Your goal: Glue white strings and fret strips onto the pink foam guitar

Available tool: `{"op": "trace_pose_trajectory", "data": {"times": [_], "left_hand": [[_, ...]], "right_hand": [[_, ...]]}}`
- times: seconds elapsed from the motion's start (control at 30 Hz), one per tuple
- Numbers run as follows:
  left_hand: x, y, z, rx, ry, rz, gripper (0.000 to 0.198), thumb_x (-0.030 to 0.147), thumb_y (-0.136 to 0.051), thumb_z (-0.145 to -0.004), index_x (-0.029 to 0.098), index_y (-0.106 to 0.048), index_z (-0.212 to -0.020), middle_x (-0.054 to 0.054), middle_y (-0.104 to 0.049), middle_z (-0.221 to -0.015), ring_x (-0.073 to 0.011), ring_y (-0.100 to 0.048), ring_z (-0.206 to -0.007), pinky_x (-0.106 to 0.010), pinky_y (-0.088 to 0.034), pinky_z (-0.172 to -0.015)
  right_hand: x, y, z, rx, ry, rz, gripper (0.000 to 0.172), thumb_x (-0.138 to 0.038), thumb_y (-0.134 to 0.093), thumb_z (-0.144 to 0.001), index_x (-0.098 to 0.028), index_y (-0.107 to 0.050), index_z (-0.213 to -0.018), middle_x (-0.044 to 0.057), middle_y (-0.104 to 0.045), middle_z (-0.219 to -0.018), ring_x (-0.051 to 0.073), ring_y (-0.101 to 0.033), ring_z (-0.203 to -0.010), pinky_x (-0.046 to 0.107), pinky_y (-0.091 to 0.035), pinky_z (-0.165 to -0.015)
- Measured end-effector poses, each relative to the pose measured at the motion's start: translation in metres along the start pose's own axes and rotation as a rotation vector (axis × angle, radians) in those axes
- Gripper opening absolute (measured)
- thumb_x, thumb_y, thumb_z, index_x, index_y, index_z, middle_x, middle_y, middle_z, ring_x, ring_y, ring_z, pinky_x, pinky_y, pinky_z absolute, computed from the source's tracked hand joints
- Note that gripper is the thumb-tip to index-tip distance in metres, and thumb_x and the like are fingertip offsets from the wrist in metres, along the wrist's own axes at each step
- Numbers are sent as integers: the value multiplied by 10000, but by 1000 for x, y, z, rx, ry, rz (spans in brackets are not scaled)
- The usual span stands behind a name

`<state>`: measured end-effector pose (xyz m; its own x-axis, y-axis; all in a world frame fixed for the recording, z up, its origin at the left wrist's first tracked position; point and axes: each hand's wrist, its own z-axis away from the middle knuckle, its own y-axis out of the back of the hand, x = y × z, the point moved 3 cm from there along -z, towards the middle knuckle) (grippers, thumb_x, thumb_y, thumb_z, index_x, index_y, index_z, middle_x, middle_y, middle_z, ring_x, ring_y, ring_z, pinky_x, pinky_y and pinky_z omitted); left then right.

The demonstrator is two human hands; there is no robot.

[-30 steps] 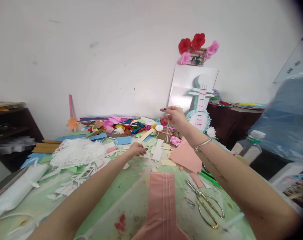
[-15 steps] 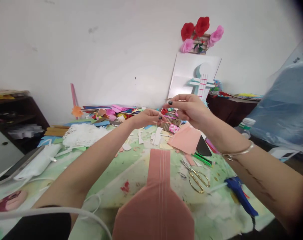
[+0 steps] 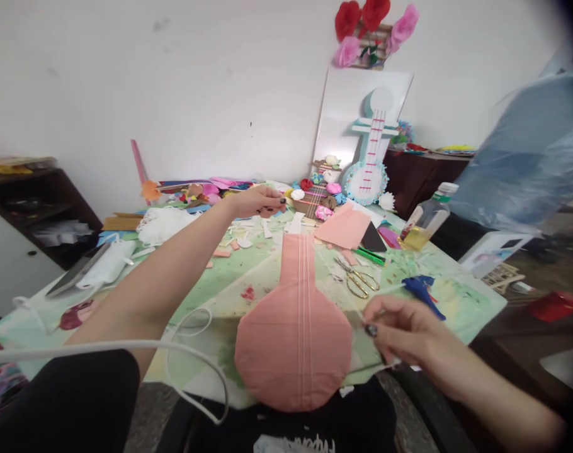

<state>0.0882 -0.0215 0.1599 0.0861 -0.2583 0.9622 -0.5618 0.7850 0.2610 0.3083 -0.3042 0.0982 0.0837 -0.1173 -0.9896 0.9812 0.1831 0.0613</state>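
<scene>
A pink paper-covered instrument model (image 3: 262, 346), shaped like a small round-bodied lute, lies at the table's near edge with several white strings running down its neck and body. Beyond the neck, my left hand (image 3: 260, 202) pinches one end of a thin white string (image 3: 334, 272). My right hand (image 3: 404, 330) is closed on the other end, right of the body, with thumb and forefinger together. Faintly visible, the string slants between both hands above the model. Gold-handled scissors (image 3: 359, 282) and a blue glue gun (image 3: 424, 294) lie right of the neck.
A tangle of white string (image 3: 166, 226) lies at the back left. Pink paper (image 3: 344, 226), a green cutter (image 3: 370, 255) and a bottle (image 3: 423, 220) occupy the right side. A white cable (image 3: 196, 352) loops across the near left. A finished lute model (image 3: 369, 151) leans at the back.
My hands were close together beyond the neck. The right hand has come down and right toward me, stretching the string out. The left stays near the far end; the view has shifted, revealing the whole model.
</scene>
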Motion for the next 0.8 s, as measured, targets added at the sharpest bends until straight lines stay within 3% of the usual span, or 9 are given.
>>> {"op": "trace_pose_trajectory", "data": {"times": [0.1,0.17,0.23,0.3,0.53,0.7,0.8], "left_hand": [[5,-23,-7,-22,21,-260,184,296,-713,-734,115,-686,-718,-2,-508,-554,-35,-300,-419,-212,-200,-418],[6,-36,-11,-25,-8,-436,178,301,-716,-712,124,-708,-728,-7,-547,-563,-63,-397,-461,-215,-270,-446],[4,-43,-14,-27,-62,-538,171,293,-729,-679,125,-711,-709,-28,-616,-626,-100,-511,-561,-224,-361,-521],[0,-44,-14,-21,-84,-574,175,287,-747,-645,125,-699,-694,-38,-649,-672,-124,-567,-640,-232,-402,-583],[-15,-39,-7,-17,11,-449,248,296,-767,-639,119,-681,-789,-17,-595,-618,-81,-487,-525,-198,-312,-473],[-6,-44,-5,-87,3,-176,178,195,-695,-696,127,-700,-860,-32,-613,-704,-42,-435,-495,-183,-307,-466],[3,-48,-9,-168,-33,-152,216,94,-674,-644,134,-713,-853,-49,-656,-760,-73,-539,-609,-196,-399,-563]], "right_hand": [[48,-31,8,-35,-102,-88,380,-471,-757,-660,-162,-550,-738,-32,-547,-438,54,-425,-347,173,-132,-367],[76,-50,6,-29,-120,-208,456,-528,-779,-586,-176,-512,-698,-47,-530,-413,47,-397,-316,170,-144,-347],[102,-68,3,-47,-160,-260,449,-535,-755,-618,-172,-517,-736,-33,-586,-465,9,-277,-272,169,-102,-316],[123,-82,-1,-4,-145,-317,428,-521,-735,-651,-172,-512,-757,-20,-623,-501,2,-260,-255,163,-95,-291],[177,-114,-12,32,-162,-388,485,-573,-726,-611,-162,-502,-737,8,-655,-518,16,-311,-225,157,-124,-256],[190,-121,-9,79,-199,-403,522,-611,-726,-569,-173,-480,-706,11,-662,-543,25,-371,-250,155,-177,-279],[194,-120,-8,125,-187,-409,519,-607,-734,-557,-176,-478,-694,5,-648,-529,47,-445,-289,160,-243,-318]]}}
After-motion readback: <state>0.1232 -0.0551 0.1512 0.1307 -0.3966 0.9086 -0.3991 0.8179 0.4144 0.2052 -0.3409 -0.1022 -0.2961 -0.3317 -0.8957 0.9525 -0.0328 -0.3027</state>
